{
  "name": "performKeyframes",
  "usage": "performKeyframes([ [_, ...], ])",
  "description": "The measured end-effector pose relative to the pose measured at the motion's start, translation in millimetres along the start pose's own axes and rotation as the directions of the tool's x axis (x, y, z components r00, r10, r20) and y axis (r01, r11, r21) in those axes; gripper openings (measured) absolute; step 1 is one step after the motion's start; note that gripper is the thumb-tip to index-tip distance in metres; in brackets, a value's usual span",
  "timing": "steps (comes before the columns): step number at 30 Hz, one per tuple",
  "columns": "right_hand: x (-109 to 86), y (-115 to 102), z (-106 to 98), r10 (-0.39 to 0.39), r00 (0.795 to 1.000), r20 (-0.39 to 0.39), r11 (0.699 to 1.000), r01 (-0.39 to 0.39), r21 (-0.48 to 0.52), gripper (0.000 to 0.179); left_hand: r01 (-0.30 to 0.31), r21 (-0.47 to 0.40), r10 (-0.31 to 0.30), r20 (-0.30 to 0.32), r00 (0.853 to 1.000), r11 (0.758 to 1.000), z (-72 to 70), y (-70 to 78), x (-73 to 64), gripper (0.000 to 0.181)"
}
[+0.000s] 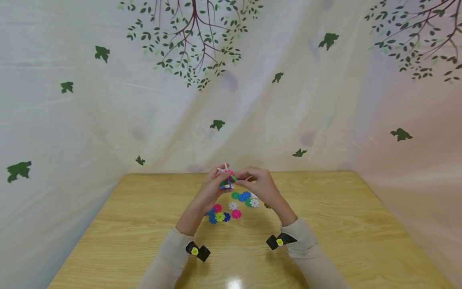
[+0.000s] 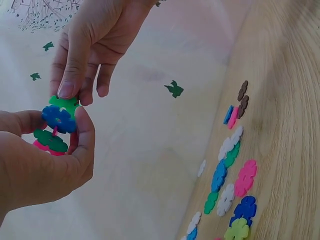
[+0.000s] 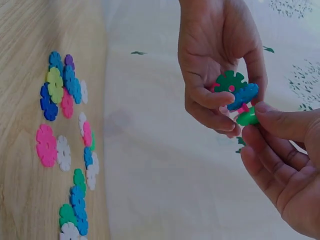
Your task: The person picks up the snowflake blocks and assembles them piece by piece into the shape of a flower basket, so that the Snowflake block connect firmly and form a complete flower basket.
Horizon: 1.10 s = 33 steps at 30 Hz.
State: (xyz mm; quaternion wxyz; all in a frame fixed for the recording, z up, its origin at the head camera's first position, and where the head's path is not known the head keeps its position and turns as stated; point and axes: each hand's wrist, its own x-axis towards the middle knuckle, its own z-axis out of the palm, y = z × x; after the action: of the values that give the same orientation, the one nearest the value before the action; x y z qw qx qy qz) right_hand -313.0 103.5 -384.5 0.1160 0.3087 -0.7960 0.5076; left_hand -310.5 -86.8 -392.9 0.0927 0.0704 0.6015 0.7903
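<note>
Above the far part of the table, my left hand [image 1: 210, 189] grips a small cluster of joined flower-shaped plastic discs. The left wrist view shows a blue disc [image 2: 57, 119], a dark green disc [image 2: 50, 140] and a bit of pink in it. My right hand [image 1: 262, 188] meets it from the other side. Its thumb and fingers pinch a light green disc [image 3: 246, 118], which touches the cluster next to the blue one. White pieces stick up at the top of the cluster in the head view. The palm and fingers hide part of the cluster.
Loose flower discs lie on the wooden table [image 1: 144, 241] below the hands. Among them are a pink disc [image 2: 245, 178], a yellow disc [image 1: 219, 217], a white disc [image 3: 63, 153] and brown discs [image 2: 243, 100]. A curtain [image 1: 252, 132] with printed branches hangs behind the table.
</note>
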Motion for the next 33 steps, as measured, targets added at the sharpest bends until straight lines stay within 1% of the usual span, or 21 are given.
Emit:
performKeyframes([
  [3, -0.3, -0.4, -4.6, 0.016, 0.999, 0.03, 1.0, -0.015, -0.006, 0.013, 0.009, 0.002, -0.009, 0.003, 1.0, 1.0, 0.4, -0.7, -0.5, 0.048],
  [7, -0.8, 4.1, -14.2, 0.06, 0.992, 0.114, 0.998, -0.057, -0.031, 0.017, 0.017, 0.016, -0.016, -0.013, 1.0, 1.0, -0.6, -0.1, -0.5, 0.045],
  [9, -1.4, 9.4, -21.1, 0.083, 0.984, 0.157, 0.995, -0.073, -0.068, 0.017, 0.019, 0.028, -0.019, -0.025, 1.0, 0.999, -1.0, 0.6, 0.0, 0.046],
  [12, -2.3, 23.6, -32.5, 0.106, 0.969, 0.224, 0.985, -0.072, -0.157, 0.014, 0.021, 0.033, -0.019, -0.045, 0.999, 0.999, -1.8, 1.3, 1.4, 0.047],
  [15, -5.3, 39.0, -42.6, 0.157, 0.938, 0.31, 0.969, -0.086, -0.231, 0.012, 0.019, 0.024, -0.018, -0.054, 0.998, 1.0, -2.3, 1.7, 1.6, 0.048],
  [18, -11.1, 53.2, -49.5, 0.248, 0.89, 0.383, 0.945, -0.135, -0.298, 0.014, 0.02, 0.015, -0.019, -0.042, 0.999, 1.0, -2.8, 1.6, 0.8, 0.047],
  [20, -13.6, 63.6, -51.7, 0.294, 0.862, 0.412, 0.924, -0.147, -0.352, 0.017, 0.022, 0.011, -0.022, -0.04, 0.999, 1.0, -3.4, 2.3, 0.6, 0.045],
  [22, -16.1, 73.1, -52.9, 0.334, 0.846, 0.415, 0.9, -0.155, -0.408, 0.02, 0.022, 0.019, -0.021, -0.041, 0.999, 1.0, -3.9, 2.8, 0.7, 0.044],
  [24, -17.7, 82.3, -53.3, 0.348, 0.844, 0.409, 0.878, -0.14, -0.457, 0.022, 0.02, 0.023, -0.019, -0.044, 0.999, 1.0, -4.3, 3.2, 0.9, 0.044],
  [27, -20.6, 94.6, -53.4, 0.355, 0.846, 0.396, 0.857, -0.126, -0.5, 0.023, 0.019, 0.024, -0.018, -0.05, 0.999, 1.0, -4.1, 3.6, 0.8, 0.044],
  [30, -22.4, 104.3, -52.7, 0.366, 0.849, 0.38, 0.845, -0.132, -0.519, 0.018, 0.019, 0.014, -0.018, -0.057, 0.998, 1.0, -3.8, 3.5, 0.2, 0.044],
  [33, -23.2, 110.5, -52.2, 0.372, 0.855, 0.361, 0.839, -0.144, -0.524, 0.012, 0.014, 0.001, -0.014, -0.059, 0.998, 1.0, -3.7, 3.0, 0.1, 0.04],
])
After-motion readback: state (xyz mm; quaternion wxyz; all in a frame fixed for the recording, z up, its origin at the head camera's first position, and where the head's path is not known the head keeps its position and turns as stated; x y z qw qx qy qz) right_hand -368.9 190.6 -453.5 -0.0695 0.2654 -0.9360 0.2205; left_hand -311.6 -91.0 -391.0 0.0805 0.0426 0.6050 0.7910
